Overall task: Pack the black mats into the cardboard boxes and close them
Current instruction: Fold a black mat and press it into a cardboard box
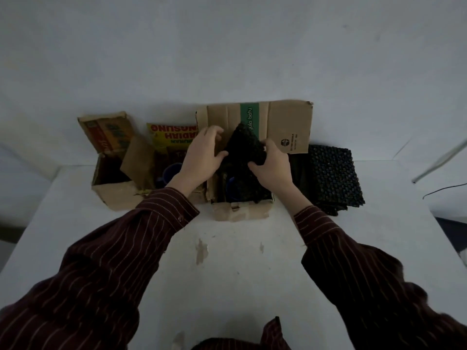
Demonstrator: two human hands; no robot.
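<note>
A black knobbly mat (243, 147) is folded up into a peak over the open cardboard box (240, 210) at the middle of the table's far side. My left hand (202, 157) grips the mat's left edge. My right hand (271, 165) grips its right edge. The mat's lower part hangs inside the box, where a blue cup (231, 185) shows. A stack of more black mats (333, 178) lies flat to the right of the box. The box's tall back flap (285, 122) with a green stripe stands upright behind the mat.
Two more open cardboard boxes stand to the left: a small one (113, 190) at the far left, and a middle one (174, 132) with yellow and red print holding a blue cup (171, 173). A black cable (444, 189) lies at the right. A white wall rises behind.
</note>
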